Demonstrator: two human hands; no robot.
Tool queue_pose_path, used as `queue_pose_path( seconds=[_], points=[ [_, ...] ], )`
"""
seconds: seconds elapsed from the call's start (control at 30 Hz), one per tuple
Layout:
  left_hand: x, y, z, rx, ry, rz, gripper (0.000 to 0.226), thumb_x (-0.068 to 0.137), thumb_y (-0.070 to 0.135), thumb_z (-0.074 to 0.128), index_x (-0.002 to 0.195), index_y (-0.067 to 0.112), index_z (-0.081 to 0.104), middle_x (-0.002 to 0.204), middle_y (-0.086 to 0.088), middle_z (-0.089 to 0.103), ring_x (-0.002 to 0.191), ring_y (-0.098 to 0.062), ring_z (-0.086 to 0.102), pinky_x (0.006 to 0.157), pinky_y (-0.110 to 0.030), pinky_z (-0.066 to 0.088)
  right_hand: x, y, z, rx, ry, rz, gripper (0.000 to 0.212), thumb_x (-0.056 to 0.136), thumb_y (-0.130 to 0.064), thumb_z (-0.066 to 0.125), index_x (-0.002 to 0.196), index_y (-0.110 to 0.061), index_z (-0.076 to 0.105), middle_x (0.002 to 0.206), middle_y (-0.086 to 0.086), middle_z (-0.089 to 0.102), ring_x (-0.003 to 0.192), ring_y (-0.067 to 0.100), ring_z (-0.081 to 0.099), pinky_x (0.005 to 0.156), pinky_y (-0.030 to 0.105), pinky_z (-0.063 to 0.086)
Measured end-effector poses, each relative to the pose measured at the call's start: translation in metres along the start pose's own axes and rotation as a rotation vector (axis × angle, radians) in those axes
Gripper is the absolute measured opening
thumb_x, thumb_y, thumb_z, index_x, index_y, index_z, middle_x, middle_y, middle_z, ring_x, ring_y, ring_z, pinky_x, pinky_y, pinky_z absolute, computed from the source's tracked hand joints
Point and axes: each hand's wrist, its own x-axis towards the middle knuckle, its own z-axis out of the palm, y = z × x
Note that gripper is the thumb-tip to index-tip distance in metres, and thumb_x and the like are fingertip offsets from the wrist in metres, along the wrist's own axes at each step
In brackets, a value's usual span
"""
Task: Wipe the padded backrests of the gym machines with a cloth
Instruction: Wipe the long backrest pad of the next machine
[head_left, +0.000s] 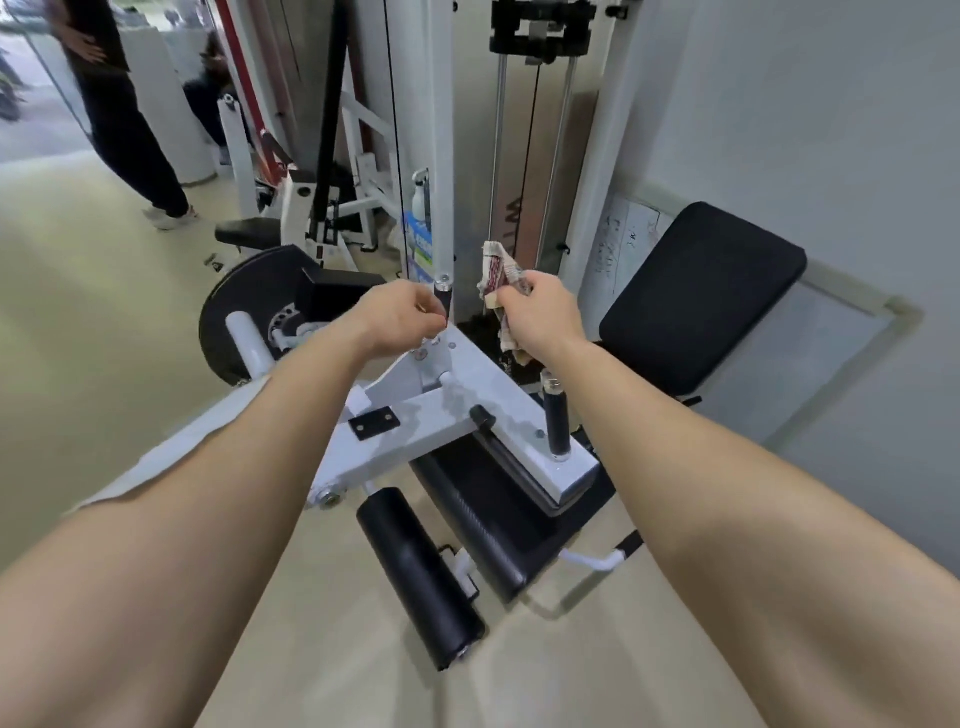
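A black padded backrest (698, 291) leans against the wall on the right of a white gym machine (467, 410). My right hand (540, 312) is shut on a crumpled red-and-white patterned cloth (498, 275), held in the air left of the backrest and not touching it. My left hand (402, 317) is closed around the black grip of an upright handle (443, 296) on the machine's frame. A second black handle (557, 421) stands below my right wrist. The black seat pad (493, 504) lies under the white frame.
A black roller pad (421, 571) sticks out low at the front. A round black weight cover (254, 301) sits on the left. The weight stack tower (535, 156) rises behind my hands. A person in dark clothes (119, 114) stands at far left; another sits behind.
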Motion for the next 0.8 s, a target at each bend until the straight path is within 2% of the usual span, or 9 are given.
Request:
queue_pose_path(
  seconds=[0.07,0.17,0.23,0.3,0.37,0.47,0.63,0.73,0.8],
  points=[
    [-0.017,-0.023,-0.020,-0.001,0.003,0.020,0.011,0.095,0.023,0.061,0.104,0.022,0.068,0.106,-0.003,0.073,0.091,-0.020,0.069,0.093,-0.036,0.053,-0.012,-0.019,0.024,0.000,0.025,0.006,0.018,0.085,-0.030,0.050,0.082,-0.022,0.066,0.070,0.003,0.067,0.057,0.029,0.065,0.058,0.051,0.061],
    [-0.045,-0.065,-0.056,0.012,-0.003,0.033,0.020,0.096,0.024,0.061,0.113,0.018,0.068,0.106,-0.004,0.072,0.094,-0.023,0.070,0.081,-0.032,0.053,-0.031,-0.054,0.067,-0.025,0.077,0.001,0.017,0.085,-0.032,0.049,0.080,-0.025,0.063,0.075,0.005,0.068,0.063,0.031,0.065,0.062,0.051,0.061],
    [-0.061,-0.096,-0.081,0.029,0.012,0.043,0.021,0.096,0.025,0.062,0.115,0.018,0.068,0.108,-0.003,0.070,0.097,-0.024,0.069,0.079,-0.030,0.050,-0.044,-0.081,0.100,-0.039,0.110,-0.007,0.017,0.086,-0.032,0.048,0.081,-0.026,0.063,0.083,0.004,0.069,0.077,0.031,0.065,0.070,0.045,0.059],
    [-0.074,-0.129,-0.103,0.027,0.035,0.042,0.021,0.095,0.024,0.062,0.114,0.018,0.068,0.110,-0.004,0.071,0.098,-0.024,0.068,0.084,-0.032,0.052,-0.055,-0.107,0.135,-0.061,0.127,-0.014,0.018,0.089,-0.032,0.048,0.091,-0.024,0.065,0.092,0.004,0.069,0.087,0.029,0.064,0.071,0.036,0.052],
    [-0.082,-0.162,-0.125,0.019,0.041,0.022,0.021,0.094,0.024,0.062,0.113,0.017,0.068,0.109,-0.006,0.071,0.097,-0.025,0.068,0.086,-0.034,0.053,-0.065,-0.133,0.172,-0.077,0.129,-0.016,0.020,0.092,-0.031,0.047,0.098,-0.021,0.064,0.097,0.004,0.068,0.088,0.030,0.061,0.068,0.034,0.046],
    [-0.087,-0.203,-0.154,-0.034,0.052,-0.018,0.023,0.094,0.022,0.060,0.116,0.017,0.065,0.108,-0.009,0.070,0.097,-0.027,0.068,0.089,-0.042,0.057,-0.077,-0.169,0.226,-0.120,0.078,-0.055,0.020,0.093,-0.030,0.046,0.101,-0.020,0.062,0.103,0.005,0.066,0.091,0.030,0.058,0.072,0.036,0.045],
    [-0.075,-0.257,-0.189,-0.137,0.088,-0.071,0.039,0.096,0.017,0.057,0.135,0.015,0.054,0.110,-0.007,0.065,0.087,-0.025,0.066,0.085,-0.040,0.057,-0.071,-0.208,0.298,-0.172,0.040,-0.139,0.016,0.092,-0.029,0.046,0.091,-0.020,0.060,0.095,0.003,0.064,0.088,0.029,0.059,0.072,0.037,0.048],
    [-0.060,-0.282,-0.204,-0.237,0.077,-0.077,0.034,0.095,0.009,0.056,0.129,0.014,0.057,0.095,-0.006,0.064,0.077,-0.020,0.064,0.075,-0.040,0.057,-0.049,-0.221,0.335,-0.152,0.004,-0.121,0.015,0.092,-0.028,0.048,0.090,-0.019,0.060,0.094,0.003,0.066,0.089,0.028,0.061,0.077,0.040,0.053],
    [-0.045,-0.301,-0.215,-0.300,0.076,-0.060,0.031,0.093,0.008,0.057,0.123,0.014,0.061,0.090,-0.004,0.065,0.082,-0.025,0.067,0.082,-0.045,0.058,-0.026,-0.229,0.360,-0.111,-0.015,-0.087,0.017,0.092,-0.028,0.050,0.096,-0.020,0.063,0.094,0.002,0.068,0.088,0.027,0.064,0.076,0.041,0.055]
  ],
)
